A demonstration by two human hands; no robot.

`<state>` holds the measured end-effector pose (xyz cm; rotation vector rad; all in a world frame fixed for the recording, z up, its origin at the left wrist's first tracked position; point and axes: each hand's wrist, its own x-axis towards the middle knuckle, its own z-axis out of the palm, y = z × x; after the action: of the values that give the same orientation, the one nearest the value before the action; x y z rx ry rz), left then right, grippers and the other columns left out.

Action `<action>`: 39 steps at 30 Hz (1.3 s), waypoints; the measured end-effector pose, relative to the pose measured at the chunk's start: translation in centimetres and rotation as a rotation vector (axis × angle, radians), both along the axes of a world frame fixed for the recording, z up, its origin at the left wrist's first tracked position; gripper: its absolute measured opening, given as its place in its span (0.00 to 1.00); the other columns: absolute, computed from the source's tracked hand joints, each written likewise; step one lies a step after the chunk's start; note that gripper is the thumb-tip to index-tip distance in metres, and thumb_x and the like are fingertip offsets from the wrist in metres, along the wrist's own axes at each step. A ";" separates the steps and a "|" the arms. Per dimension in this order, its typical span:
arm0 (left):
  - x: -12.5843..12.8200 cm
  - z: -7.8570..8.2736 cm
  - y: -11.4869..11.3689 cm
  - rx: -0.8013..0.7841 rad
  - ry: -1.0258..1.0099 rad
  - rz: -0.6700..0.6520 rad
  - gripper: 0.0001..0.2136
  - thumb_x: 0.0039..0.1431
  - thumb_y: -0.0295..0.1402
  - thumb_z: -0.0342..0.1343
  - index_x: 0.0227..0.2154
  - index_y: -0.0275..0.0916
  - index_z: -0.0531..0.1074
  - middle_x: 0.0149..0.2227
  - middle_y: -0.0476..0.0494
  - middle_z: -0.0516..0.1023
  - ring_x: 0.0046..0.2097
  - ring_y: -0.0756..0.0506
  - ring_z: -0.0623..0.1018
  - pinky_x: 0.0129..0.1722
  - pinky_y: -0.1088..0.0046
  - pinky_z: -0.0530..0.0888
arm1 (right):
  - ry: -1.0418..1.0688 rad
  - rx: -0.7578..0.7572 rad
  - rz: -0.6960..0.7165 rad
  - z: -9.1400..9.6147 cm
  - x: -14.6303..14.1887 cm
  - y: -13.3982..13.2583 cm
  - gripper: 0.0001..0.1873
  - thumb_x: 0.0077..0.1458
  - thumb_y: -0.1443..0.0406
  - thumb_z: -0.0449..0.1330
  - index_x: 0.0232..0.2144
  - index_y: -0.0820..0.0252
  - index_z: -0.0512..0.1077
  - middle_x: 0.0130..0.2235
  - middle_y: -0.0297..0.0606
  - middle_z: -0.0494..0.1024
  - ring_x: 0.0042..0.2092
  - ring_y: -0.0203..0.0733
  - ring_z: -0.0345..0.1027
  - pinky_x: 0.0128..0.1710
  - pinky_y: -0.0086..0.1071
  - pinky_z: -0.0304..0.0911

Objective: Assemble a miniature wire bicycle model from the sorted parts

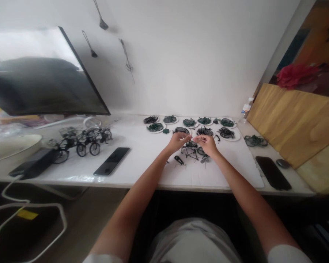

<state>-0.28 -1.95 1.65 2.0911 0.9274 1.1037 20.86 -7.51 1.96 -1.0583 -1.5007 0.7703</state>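
Note:
My left hand (178, 142) and my right hand (207, 144) are raised over the white board, fingertips close together. Both are pinched closed; whatever sits between the fingers is too small to make out. Just below them lie loose dark miniature bicycle parts: a thin frame (192, 154), a small wheel (201, 150) and a black elongated piece (178, 159). Thin bent wire pieces (180, 166) rest nearer the front edge. Beyond my hands, several white plates (238, 137) hold piles of black and dark green parts, one partly hidden by my left hand.
Assembled miniature bicycles (82, 140) stand on the left beside a black phone (112, 161), a black power adapter (34, 163) and a monitor (44, 76). On the right are a small dark bicycle (255, 140), another phone (273, 172), a round black object (283, 163) and a wooden panel (296, 120).

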 end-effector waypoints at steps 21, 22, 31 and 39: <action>-1.5 -1.0 2.2 0.183 -0.055 0.393 0.14 0.60 0.48 0.66 0.30 0.43 0.84 0.32 0.42 0.86 0.34 0.41 0.80 0.39 0.63 0.75 | -0.602 0.227 0.071 1.4 -2.2 -0.3 0.09 0.67 0.58 0.68 0.43 0.53 0.86 0.45 0.44 0.86 0.45 0.51 0.79 0.47 0.40 0.69; -1.6 -0.9 2.2 0.178 -0.042 0.392 0.14 0.61 0.47 0.65 0.29 0.42 0.83 0.32 0.43 0.86 0.34 0.41 0.79 0.39 0.63 0.74 | -0.681 0.197 0.067 1.8 -2.8 -0.2 0.09 0.66 0.58 0.70 0.45 0.53 0.86 0.46 0.45 0.86 0.45 0.51 0.79 0.47 0.40 0.68; -2.5 0.1 1.8 0.082 -0.050 0.522 0.13 0.65 0.42 0.62 0.31 0.38 0.83 0.33 0.42 0.85 0.37 0.43 0.78 0.41 0.66 0.71 | -1.082 0.087 0.045 2.5 -6.9 1.7 0.14 0.68 0.57 0.69 0.51 0.57 0.85 0.54 0.47 0.85 0.55 0.54 0.79 0.49 0.36 0.68; -2.7 -0.1 2.3 0.071 -0.085 0.554 0.11 0.65 0.39 0.63 0.32 0.38 0.84 0.33 0.42 0.85 0.35 0.44 0.77 0.41 0.67 0.69 | -1.234 0.190 0.048 1.2 -7.6 1.5 0.16 0.69 0.73 0.58 0.44 0.60 0.87 0.47 0.51 0.84 0.57 0.57 0.72 0.44 0.38 0.64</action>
<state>-2.94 0.39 1.53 1.8668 1.4950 1.5006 13.28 -5.99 3.19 -1.4320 -2.5480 -0.1128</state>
